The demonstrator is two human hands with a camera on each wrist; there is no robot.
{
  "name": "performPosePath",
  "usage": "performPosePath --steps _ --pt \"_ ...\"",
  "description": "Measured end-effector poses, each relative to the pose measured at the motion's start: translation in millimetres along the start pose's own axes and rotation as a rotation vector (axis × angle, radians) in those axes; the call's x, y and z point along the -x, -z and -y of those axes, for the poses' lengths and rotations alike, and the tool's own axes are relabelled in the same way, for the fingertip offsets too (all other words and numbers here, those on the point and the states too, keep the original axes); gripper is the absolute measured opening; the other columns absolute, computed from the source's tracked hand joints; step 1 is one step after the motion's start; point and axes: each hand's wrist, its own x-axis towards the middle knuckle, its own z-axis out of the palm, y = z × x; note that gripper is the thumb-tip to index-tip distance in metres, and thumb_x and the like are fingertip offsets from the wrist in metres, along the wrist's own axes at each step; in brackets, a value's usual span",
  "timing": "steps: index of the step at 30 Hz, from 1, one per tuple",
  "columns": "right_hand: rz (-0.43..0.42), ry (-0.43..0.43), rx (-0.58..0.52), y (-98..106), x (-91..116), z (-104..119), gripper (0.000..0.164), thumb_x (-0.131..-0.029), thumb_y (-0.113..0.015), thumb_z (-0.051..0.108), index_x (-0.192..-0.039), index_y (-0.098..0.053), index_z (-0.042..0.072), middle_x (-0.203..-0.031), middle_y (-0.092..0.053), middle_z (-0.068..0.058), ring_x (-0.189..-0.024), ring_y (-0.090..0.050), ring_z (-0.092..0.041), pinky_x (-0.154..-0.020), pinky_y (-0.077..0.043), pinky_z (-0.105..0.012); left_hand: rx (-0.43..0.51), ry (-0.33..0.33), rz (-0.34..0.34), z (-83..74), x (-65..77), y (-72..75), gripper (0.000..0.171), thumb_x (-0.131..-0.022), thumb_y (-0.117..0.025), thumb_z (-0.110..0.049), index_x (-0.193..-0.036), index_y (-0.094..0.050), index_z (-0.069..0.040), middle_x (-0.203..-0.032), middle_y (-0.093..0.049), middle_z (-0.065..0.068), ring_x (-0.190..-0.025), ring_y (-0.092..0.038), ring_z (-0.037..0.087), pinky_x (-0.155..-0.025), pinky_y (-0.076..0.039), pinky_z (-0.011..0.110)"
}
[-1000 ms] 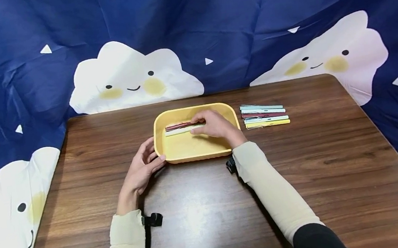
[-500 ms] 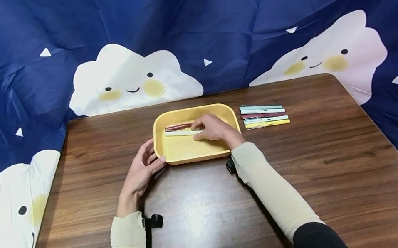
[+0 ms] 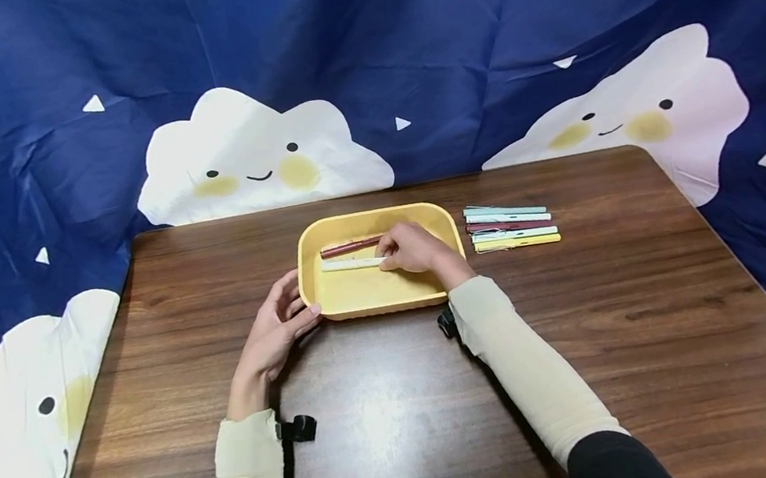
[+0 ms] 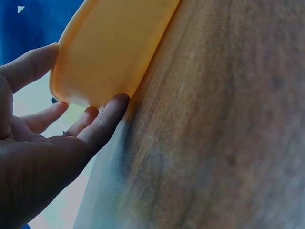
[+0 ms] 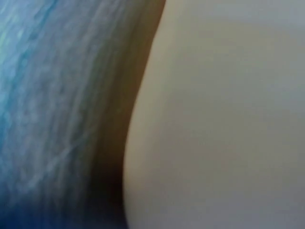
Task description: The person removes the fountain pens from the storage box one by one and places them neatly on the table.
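In the head view my left hand [image 3: 270,336] rests spread fingertips against the left end of a yellow tray [image 3: 315,304], the thumb at its near left corner. The left wrist view shows those fingers [image 4: 102,121] fairly straight along the tray's wall [image 4: 112,52]. My right hand [image 3: 417,249] reaches over the tray's near right side and pinches the right end of a white pen [image 3: 350,264], which lies crosswise inside. Just behind it are dark red pens [image 3: 351,248], their right ends close to my fingers. The right wrist view shows mostly blurred pale sleeve [image 5: 214,119].
To the right of the tray, several pens in light blue, white, dark red and yellow [image 3: 517,242] lie side by side on the brown wooden table [image 3: 617,305]. A navy curtain [image 3: 427,23] with cloud faces hangs behind the table's far edge.
My right hand has drawn the white pen toward the near side of the tray, widening the gap between it and the red pens. The left hand has kept its place.
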Motion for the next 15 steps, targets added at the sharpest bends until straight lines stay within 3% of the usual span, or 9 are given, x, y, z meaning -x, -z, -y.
performPosePath --steps 7,15 --pt "-0.007 0.024 -0.041 0.3 1.7 1.7 0.004 -0.087 -0.079 0.007 -0.091 -0.077 0.005 -0.081 -0.068 0.000 -0.079 -0.058 -0.016 -0.075 -0.047 -0.028 -0.009 0.000 -0.003 -0.7 1.0 0.4 0.075 -0.095 -0.061 0.009 -0.158 -0.024 -0.005 -0.156 -0.034 0.022 -0.136 -0.040 0.038 -0.096 -0.054 0.035" --pt "-0.027 -0.019 -0.058 3.7 5.2 3.6 0.005 -0.089 -0.078 0.007 -0.094 -0.078 0.007 -0.089 -0.071 -0.002 -0.087 -0.059 -0.019 -0.082 -0.049 -0.032 -0.010 0.003 -0.008 -1.9 0.5 -0.9 0.076 -0.095 -0.062 0.008 -0.159 -0.023 -0.004 -0.155 -0.033 0.023 -0.136 -0.040 0.038 -0.094 -0.055 0.033"
